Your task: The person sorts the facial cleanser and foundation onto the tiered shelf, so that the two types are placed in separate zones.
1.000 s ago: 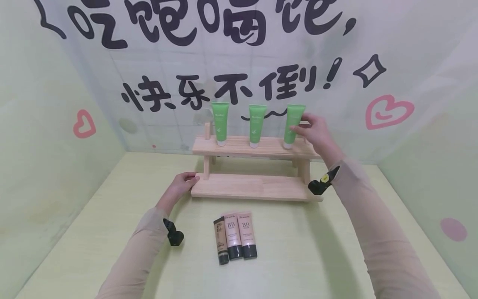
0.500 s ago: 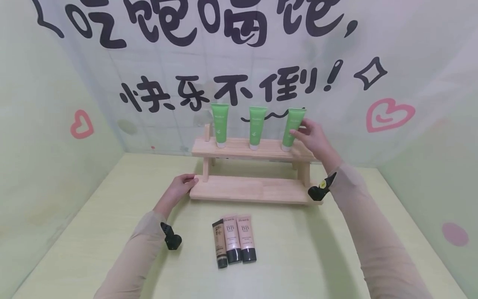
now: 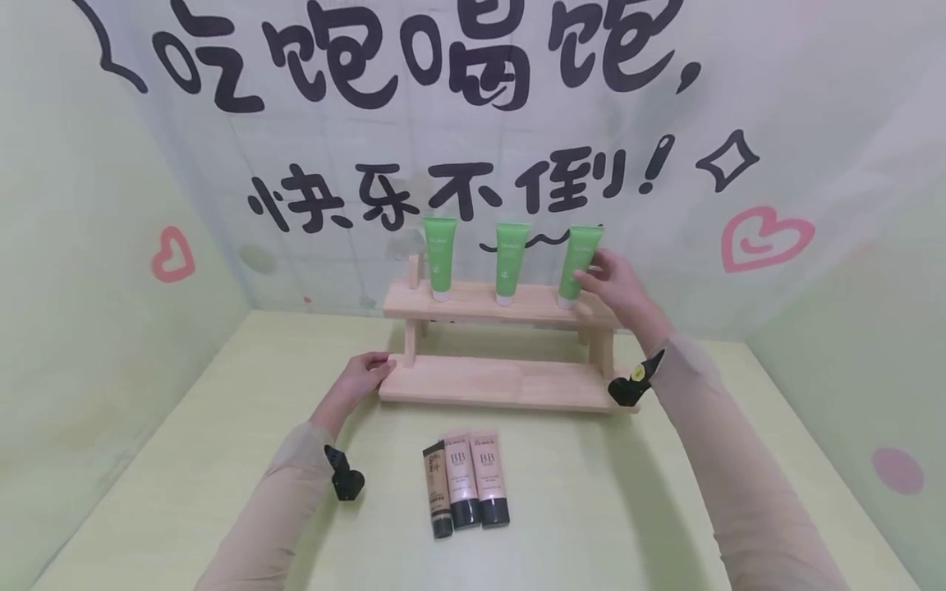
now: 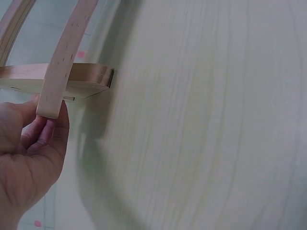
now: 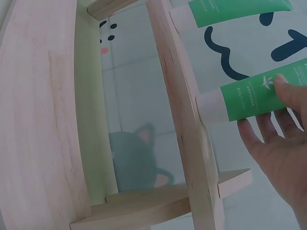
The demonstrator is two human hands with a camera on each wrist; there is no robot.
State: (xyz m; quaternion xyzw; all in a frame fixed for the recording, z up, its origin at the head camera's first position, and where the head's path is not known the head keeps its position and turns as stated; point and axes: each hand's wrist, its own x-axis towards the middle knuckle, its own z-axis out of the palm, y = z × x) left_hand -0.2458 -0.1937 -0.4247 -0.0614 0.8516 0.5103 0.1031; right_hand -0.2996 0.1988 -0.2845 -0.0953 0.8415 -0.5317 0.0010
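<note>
A two-tier wooden shelf [image 3: 458, 382] stands at the back of the table. Three green tubes stand cap-down along its top board: a left tube [image 3: 440, 256], a middle tube [image 3: 509, 261] and a right tube [image 3: 579, 267]. My right hand [image 3: 624, 291] holds the right tube between thumb and fingers, its white cap [image 5: 212, 107] at the board. With my left hand [image 3: 362, 376] I grip the left end of the lower board [image 4: 56, 91], thumb on one face and fingers on the other.
On the table in front of the shelf lie two pink BB tubes [image 3: 488, 476] with black caps, side by side, and a brown tube [image 3: 437, 488] leaning against them. A printed backdrop [image 3: 473, 123] hangs right behind the shelf.
The right tube has shifted slightly left along the top board with my right hand on it. My left hand stays on the lower board. The head view has tilted slightly.
</note>
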